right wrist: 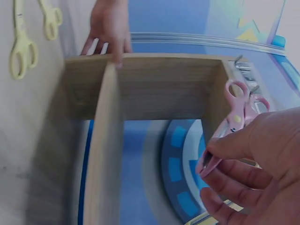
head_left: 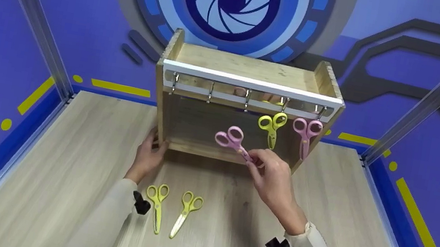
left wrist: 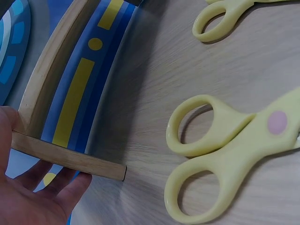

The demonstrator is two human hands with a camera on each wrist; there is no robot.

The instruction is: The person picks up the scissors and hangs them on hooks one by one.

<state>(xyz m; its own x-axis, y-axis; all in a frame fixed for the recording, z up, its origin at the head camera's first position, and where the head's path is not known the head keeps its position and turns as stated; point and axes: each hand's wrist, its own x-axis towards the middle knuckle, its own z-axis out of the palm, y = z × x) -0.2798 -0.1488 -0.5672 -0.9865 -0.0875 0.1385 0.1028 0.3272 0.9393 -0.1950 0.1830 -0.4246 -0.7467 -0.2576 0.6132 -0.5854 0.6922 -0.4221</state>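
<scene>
A wooden rack stands at the back of the table. Its lower left side panel is gripped by my left hand, with the thumb on one face and the fingers on the other in the left wrist view. My right hand pinches pink scissors by the blade end, handle loops pointing up toward the hooks. In the head view they are in front of the rack's opening. Yellow scissors and another pink pair hang from the two rightmost hooks.
A white strip with several metal hooks runs along the rack's upper front; the three left hooks carry nothing. Two yellow pairs of scissors lie on the table, near the left forearm. Blue patterned walls enclose the table.
</scene>
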